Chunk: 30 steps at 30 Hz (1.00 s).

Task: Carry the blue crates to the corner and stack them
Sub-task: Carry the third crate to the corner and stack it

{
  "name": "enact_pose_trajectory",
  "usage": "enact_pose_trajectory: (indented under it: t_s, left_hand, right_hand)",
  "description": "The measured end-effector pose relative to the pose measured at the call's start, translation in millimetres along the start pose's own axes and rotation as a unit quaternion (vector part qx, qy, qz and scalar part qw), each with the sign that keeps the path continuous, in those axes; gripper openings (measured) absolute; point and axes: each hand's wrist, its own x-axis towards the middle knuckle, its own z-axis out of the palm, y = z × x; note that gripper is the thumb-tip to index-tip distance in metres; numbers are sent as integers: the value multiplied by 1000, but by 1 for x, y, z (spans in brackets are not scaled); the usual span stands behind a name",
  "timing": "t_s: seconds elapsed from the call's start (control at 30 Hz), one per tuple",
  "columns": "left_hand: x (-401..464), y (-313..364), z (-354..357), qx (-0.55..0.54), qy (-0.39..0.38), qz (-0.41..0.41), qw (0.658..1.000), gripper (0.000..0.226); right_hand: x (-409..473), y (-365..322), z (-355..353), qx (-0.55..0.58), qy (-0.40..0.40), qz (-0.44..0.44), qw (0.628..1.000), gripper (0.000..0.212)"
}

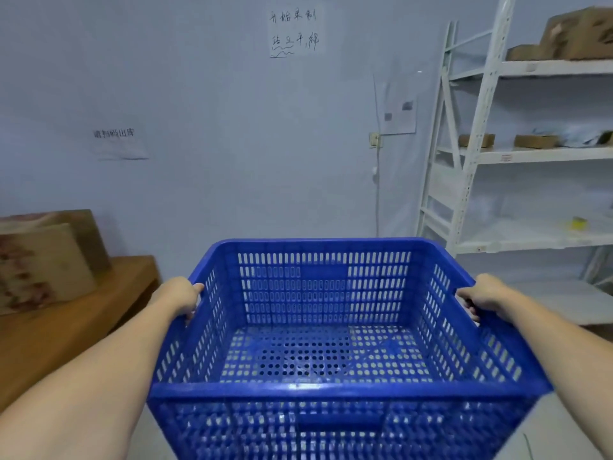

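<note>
Gripping the blue crate [331, 327] on both sides, the person holds it out in front of the body at about waist height, arms stretched forward. The left hand [180, 295] is closed over the rim of the crate's left wall, fingers [198, 288] curled over the top edge with their tips just inside and the thumb side down against the outer face. The right hand [482, 295] is closed the same way on the right wall, where a handle slot is cut into the rim; its fingers [467, 305] hook into that opening, and dark polish shows on a couple of nails. Both grips look firm, with no gap between palm and plastic.

The crate is empty, its perforated floor and slotted walls letting the pale floor show through. Whether it rests on anything below cannot be told, as its lower part runs out of the bottom of the view.

Ahead is a pale wall with a handwritten paper note [293, 34] high up, a printed sign [116, 142] lower to the left, and a wall switch [374, 140] with a cable hanging from it. To the left, near the crate but apart from it, stands a low wooden platform [76, 323] bearing cardboard boxes [46, 260]. To the right, a white metal shelving unit [517, 154] fills the corner, with brown cardboard boxes [570, 38] on its top shelf and flatter parcels [535, 141] on the shelf below.
</note>
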Motion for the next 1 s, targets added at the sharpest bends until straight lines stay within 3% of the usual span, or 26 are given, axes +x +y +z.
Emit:
enact_pose_trajectory:
  t_s: [0.13, 0.2, 0.3, 0.77, 0.83, 0.93, 1.0]
  left_hand:
    - [68, -10, 19, -96, 27, -37, 994, 35]
    - [99, -8, 28, -139, 48, -55, 988, 23]
    - [142, -6, 36, -163, 47, -71, 983, 27]
    - [323, 15, 8, -85, 56, -76, 992, 22]
    - [353, 19, 4, -51, 30, -61, 996, 27]
    - [403, 25, -5, 41, -20, -27, 999, 69]
    - [439, 26, -7, 51, -33, -17, 998, 81]
  right_hand:
    - [52, -18, 31, 1, -6, 11, 1000, 32]
    - [80, -28, 44, 2, -13, 12, 1000, 34]
    - [122, -45, 61, -6, -26, 7, 1000, 35]
    - [312, -155, 125, -38, -48, -25, 998, 43]
    - [342, -164, 144, -39, -52, -18, 998, 44]
    - [388, -180, 171, -39, -55, -6, 998, 46]
    - [418, -191, 186, -35, -53, 2, 998, 45]
